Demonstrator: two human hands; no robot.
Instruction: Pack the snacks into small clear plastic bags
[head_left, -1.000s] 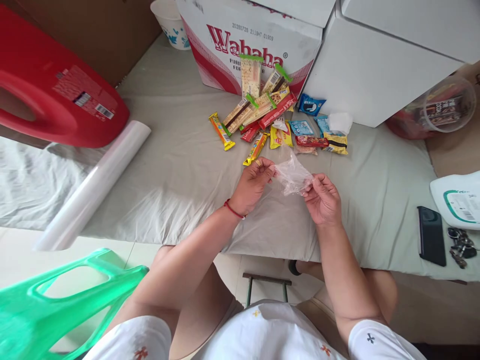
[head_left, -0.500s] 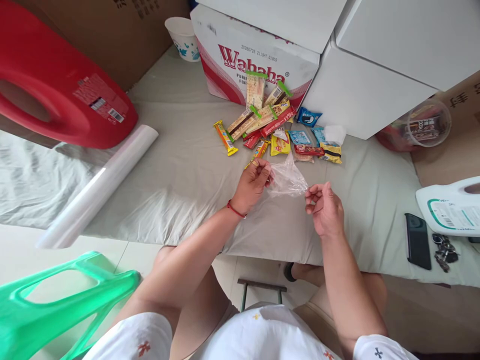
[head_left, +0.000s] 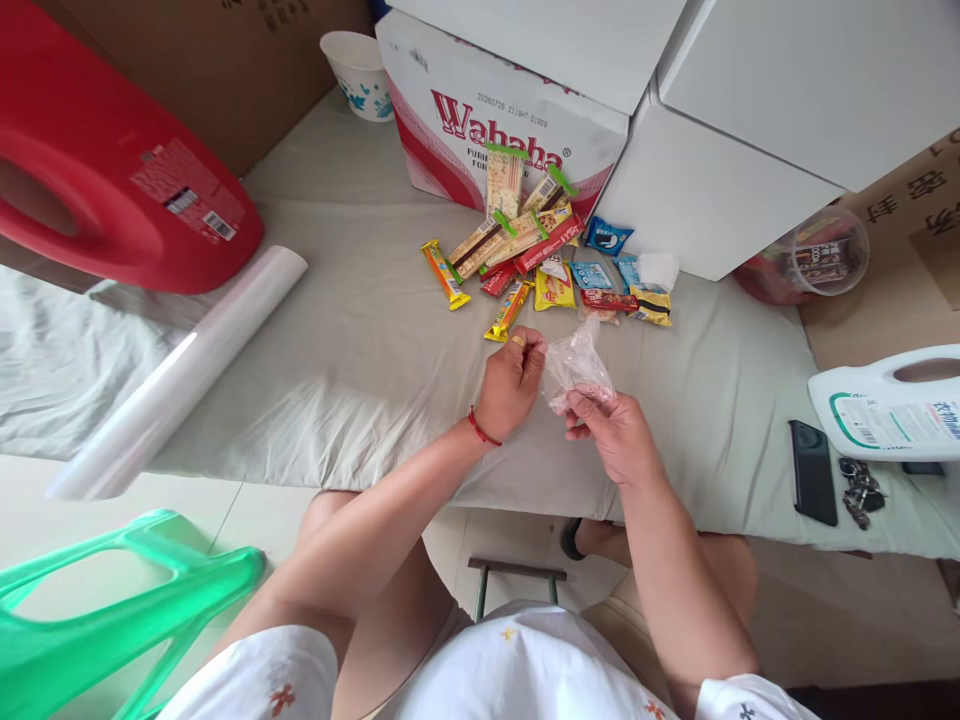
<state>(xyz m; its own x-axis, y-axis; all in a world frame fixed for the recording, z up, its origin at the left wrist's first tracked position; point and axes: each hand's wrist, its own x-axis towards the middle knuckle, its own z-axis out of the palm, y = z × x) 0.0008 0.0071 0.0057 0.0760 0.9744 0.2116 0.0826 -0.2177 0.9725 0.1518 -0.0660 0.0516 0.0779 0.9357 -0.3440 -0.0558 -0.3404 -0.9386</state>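
From the head camera, the right hand [head_left: 616, 432] pinches a see-through plastic bag [head_left: 581, 362] between its thumb and fingers. Part of its fingers hides behind the thumb and the bag. The left hand [head_left: 512, 385] is curled up by the bag's left side. I cannot tell if its fingertips pinch the bag or only sit close. The bag is over the grey cloth [head_left: 360, 380], just in front of the snack pile [head_left: 517, 240]. It is so crinkly that its opening is hard to find. Some snacks partly cover others. The big red bottle [head_left: 112, 190] and the green stool [head_left: 150, 605] are cut off at the left edge.
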